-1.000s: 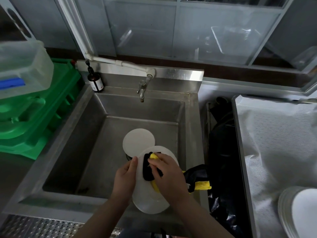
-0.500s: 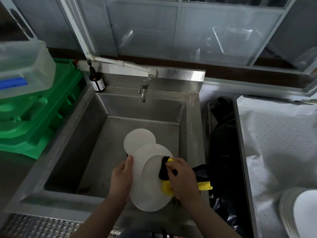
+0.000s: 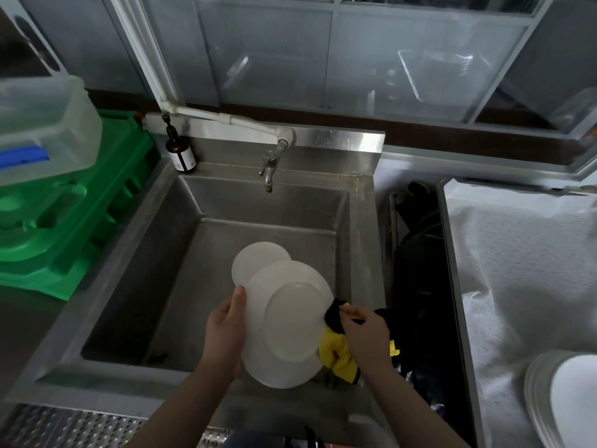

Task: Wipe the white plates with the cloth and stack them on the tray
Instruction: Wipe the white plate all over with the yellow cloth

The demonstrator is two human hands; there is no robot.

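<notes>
A white plate [image 3: 287,324] is held tilted over the front of the steel sink [image 3: 155,250]. My left hand [image 3: 226,331] grips its left rim. My right hand [image 3: 366,334] clutches a yellow and black cloth [image 3: 336,354] against the plate's right edge. Behind it, lower in the sink, another white plate [image 3: 255,263] shows, partly covered by the held one. A stack of white plates [image 3: 562,399] sits at the lower right on the tray [image 3: 449,253], which is lined with a white cloth.
A tap [image 3: 269,166] hangs over the sink's back wall, with a brown pump bottle [image 3: 181,153] at the back left corner. Green crates [image 3: 58,221] and a clear plastic tub [image 3: 42,124] stand on the left. A dark gap with black bags [image 3: 420,270] separates sink and tray.
My right hand slid the cloth from the plate's middle across to its right edge. The plate's face has turned more toward the camera, and my left hand kept its hold.
</notes>
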